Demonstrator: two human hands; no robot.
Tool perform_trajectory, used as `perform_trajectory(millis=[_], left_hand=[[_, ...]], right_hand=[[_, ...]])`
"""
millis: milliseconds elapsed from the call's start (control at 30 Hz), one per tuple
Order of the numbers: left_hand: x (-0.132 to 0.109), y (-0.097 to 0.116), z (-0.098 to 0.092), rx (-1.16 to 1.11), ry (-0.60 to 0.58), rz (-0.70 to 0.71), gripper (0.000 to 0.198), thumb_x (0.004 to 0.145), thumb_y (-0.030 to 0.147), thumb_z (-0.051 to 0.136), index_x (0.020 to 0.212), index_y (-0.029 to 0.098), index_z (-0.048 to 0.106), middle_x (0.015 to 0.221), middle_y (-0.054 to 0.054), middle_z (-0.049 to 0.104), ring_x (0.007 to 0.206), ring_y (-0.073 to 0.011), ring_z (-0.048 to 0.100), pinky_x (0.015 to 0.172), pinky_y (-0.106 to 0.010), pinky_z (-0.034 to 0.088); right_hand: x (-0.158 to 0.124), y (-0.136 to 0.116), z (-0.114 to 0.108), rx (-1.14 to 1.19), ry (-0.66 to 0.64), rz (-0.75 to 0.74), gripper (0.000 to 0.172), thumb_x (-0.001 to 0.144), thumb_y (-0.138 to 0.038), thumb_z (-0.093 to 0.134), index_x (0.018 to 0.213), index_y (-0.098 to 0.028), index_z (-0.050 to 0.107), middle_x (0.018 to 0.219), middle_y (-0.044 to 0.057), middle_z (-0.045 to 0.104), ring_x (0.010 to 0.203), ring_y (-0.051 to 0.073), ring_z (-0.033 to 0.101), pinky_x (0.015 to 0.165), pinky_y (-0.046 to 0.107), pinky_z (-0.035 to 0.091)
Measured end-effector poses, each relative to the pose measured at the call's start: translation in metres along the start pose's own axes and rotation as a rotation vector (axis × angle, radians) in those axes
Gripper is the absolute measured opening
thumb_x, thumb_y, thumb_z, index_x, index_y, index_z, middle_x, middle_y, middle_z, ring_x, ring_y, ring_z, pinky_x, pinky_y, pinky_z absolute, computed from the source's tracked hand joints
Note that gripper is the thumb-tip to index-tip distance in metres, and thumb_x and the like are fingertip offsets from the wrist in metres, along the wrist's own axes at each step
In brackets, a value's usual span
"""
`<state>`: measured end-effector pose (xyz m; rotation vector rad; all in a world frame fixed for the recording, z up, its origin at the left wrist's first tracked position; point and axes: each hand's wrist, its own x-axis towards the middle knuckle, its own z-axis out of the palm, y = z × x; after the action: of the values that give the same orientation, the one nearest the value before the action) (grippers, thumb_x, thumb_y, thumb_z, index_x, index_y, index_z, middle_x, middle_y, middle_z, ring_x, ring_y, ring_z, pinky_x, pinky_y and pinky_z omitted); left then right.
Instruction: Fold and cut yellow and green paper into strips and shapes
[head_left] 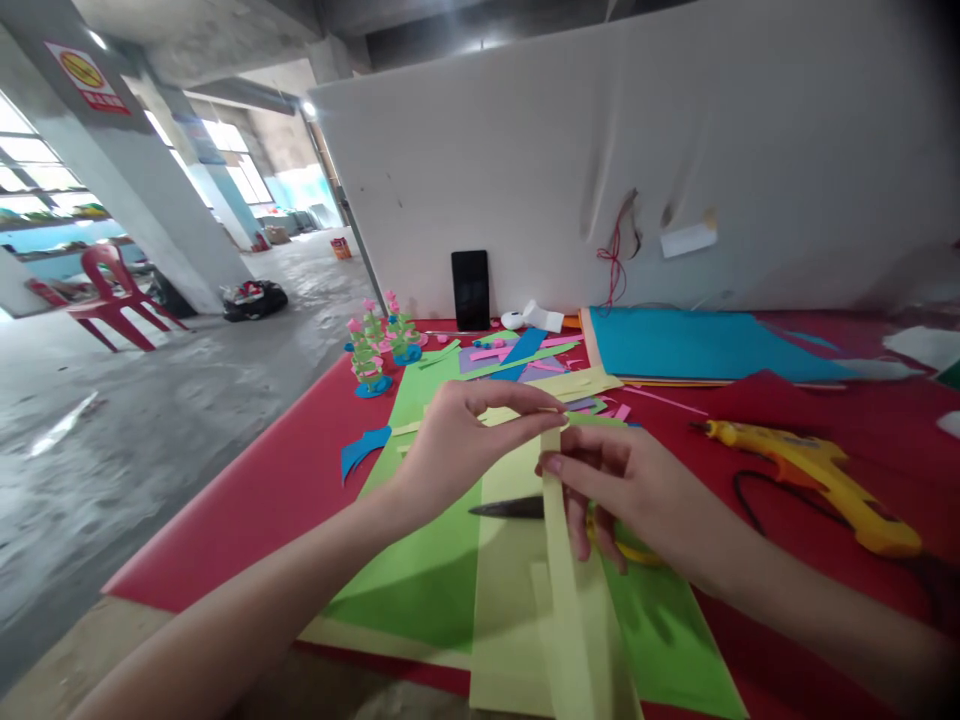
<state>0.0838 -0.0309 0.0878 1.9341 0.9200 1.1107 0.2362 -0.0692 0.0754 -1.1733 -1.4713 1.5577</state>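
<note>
Over the middle of the red table (pixel 255 490), I have both hands on one pale yellow strip (pixel 556 540). The thumb and forefinger of my left hand (pixel 457 440) are pinched together at its top end. My right hand (pixel 619 475) grips it just below, thumb laid across the front and fingertips behind; its lower fingers hang loosely curled. From there the strip runs down toward me, over a yellow sheet (pixel 506 620) that lies on a green sheet (pixel 420 590).

Behind the strip are the scissors (pixel 504 508), dark blades pointing left, yellow handles partly hidden by my right hand; I cannot tell whether my lower fingers touch them. To the right of that hand, a yellow glue gun (pixel 832 480) lies on the red, nozzle toward the left.

Beyond my hands, paper scraps in pink, blue, green and purple are strewn about. A blue sheet (pixel 682 345) lies at the back right. Left of the scraps stand small paper trees (pixel 367 362), green and pink on blue bases, and nearer me a blue scrap (pixel 361 450) sits at the green sheet's edge. A black phone (pixel 470 290) stands upright by the white board (pixel 525 170) at the back. Off to the left, on the grey floor, is a red chair (pixel 112 285).
</note>
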Motion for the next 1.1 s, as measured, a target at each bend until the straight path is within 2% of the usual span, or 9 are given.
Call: perform_trajectory(millis=[133,233,333,467,667,833,967,1100], left_hand=[[-0.003,0.005,0.001,0.040,0.059,0.249,0.007,0.073,0.017,0.062,0.076,0.020,0.069,0.081,0.000,0.069,0.081,-0.0140,0.062,0.076,-0.025,0.050],[-0.004,0.005,0.002,0.055,0.093,0.392,0.013,0.072,0.011,0.062,0.078,0.021,0.069,0.085,-0.002,0.066,0.084,-0.0152,0.060,0.077,-0.029,0.049],[-0.005,0.005,0.003,0.050,0.128,0.411,0.016,0.071,0.009,0.064,0.080,0.021,0.068,0.083,-0.002,0.065,0.081,-0.0149,0.059,0.073,-0.029,0.049],[-0.005,0.006,0.002,0.046,0.166,0.402,0.015,0.071,0.010,0.064,0.079,0.021,0.067,0.079,-0.001,0.066,0.078,-0.0147,0.060,0.078,-0.032,0.047],[-0.009,0.008,0.008,-0.035,0.126,0.296,0.009,0.073,0.014,0.063,0.076,0.021,0.066,0.078,0.001,0.067,0.079,-0.0135,0.060,0.091,-0.033,0.040],[-0.012,0.006,0.009,-0.230,-0.012,0.108,0.016,0.074,0.013,0.061,0.085,0.024,0.067,0.089,0.003,0.067,0.089,-0.0134,0.060,0.084,-0.025,0.045],[-0.011,0.005,0.007,-0.343,-0.139,-0.056,0.021,0.078,0.012,0.054,0.089,0.026,0.067,0.095,0.004,0.067,0.094,-0.0136,0.059,0.082,-0.023,0.046],[-0.009,0.005,0.010,-0.320,-0.099,-0.139,0.012,0.071,0.021,0.065,0.083,0.021,0.066,0.090,0.001,0.067,0.087,-0.0154,0.061,0.081,-0.027,0.047]], right_hand=[[-0.001,-0.003,-0.004,0.057,0.053,-0.055,0.016,0.076,-0.034,0.056,0.077,-0.018,0.055,0.049,-0.004,0.051,0.041,0.010,0.057,0.028,0.014,0.038],[-0.002,-0.005,-0.007,0.174,0.112,-0.141,0.013,0.074,-0.029,0.060,0.082,-0.019,0.058,0.059,-0.002,0.056,0.048,0.011,0.059,0.030,0.016,0.043],[-0.003,-0.006,-0.011,0.335,0.150,-0.209,0.012,0.070,-0.022,0.064,0.080,-0.022,0.059,0.065,-0.004,0.058,0.046,0.008,0.056,0.034,0.016,0.046],[-0.006,-0.009,-0.013,0.446,0.142,-0.209,0.015,0.069,-0.017,0.066,0.080,-0.023,0.057,0.060,-0.006,0.056,0.047,0.004,0.053,0.037,0.011,0.044],[-0.011,-0.013,-0.010,0.444,0.174,-0.283,0.021,0.065,-0.016,0.069,0.078,-0.025,0.057,0.061,-0.007,0.055,0.050,0.003,0.051,0.045,0.011,0.045],[-0.014,-0.010,-0.010,0.266,0.297,-0.329,0.019,0.067,-0.017,0.067,0.079,-0.028,0.058,0.068,-0.006,0.053,0.055,0.005,0.048,0.047,0.014,0.042],[-0.012,-0.007,-0.013,0.119,0.356,-0.353,0.017,0.069,-0.019,0.065,0.080,-0.029,0.057,0.077,-0.004,0.056,0.071,0.010,0.052,0.059,0.018,0.045],[-0.010,-0.006,-0.015,0.010,0.410,-0.360,0.014,0.070,-0.025,0.065,0.080,-0.027,0.057,0.082,-0.003,0.058,0.077,0.011,0.053,0.066,0.019,0.046]])
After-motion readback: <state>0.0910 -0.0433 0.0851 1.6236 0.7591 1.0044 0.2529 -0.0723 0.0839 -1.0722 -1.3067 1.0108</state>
